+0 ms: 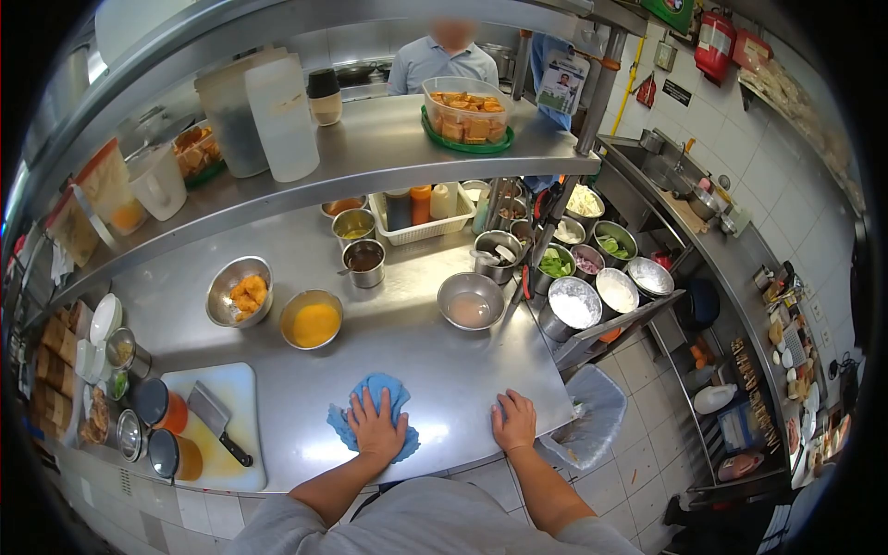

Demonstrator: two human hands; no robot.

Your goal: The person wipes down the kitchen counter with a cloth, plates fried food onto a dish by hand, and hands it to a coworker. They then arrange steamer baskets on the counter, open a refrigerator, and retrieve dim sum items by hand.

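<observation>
My left hand lies with its fingers spread over a crumpled blue cloth on the steel table. The cloth pokes out around the fingers and beside the wrist. Near the table's right front corner, my right hand rests on the surface with fingers apart, holding nothing. Beyond my hands stand a metal bowl of yellow liquid, a bowl with orange-coloured food pieces and a bowl with a little cloudy liquid.
On the left, a cleaver and two dark-lidded jars lie on a white cutting board. A steel shelf crosses above the table. Several ingredient containers stand right, above a lined bin. A person is behind the shelf.
</observation>
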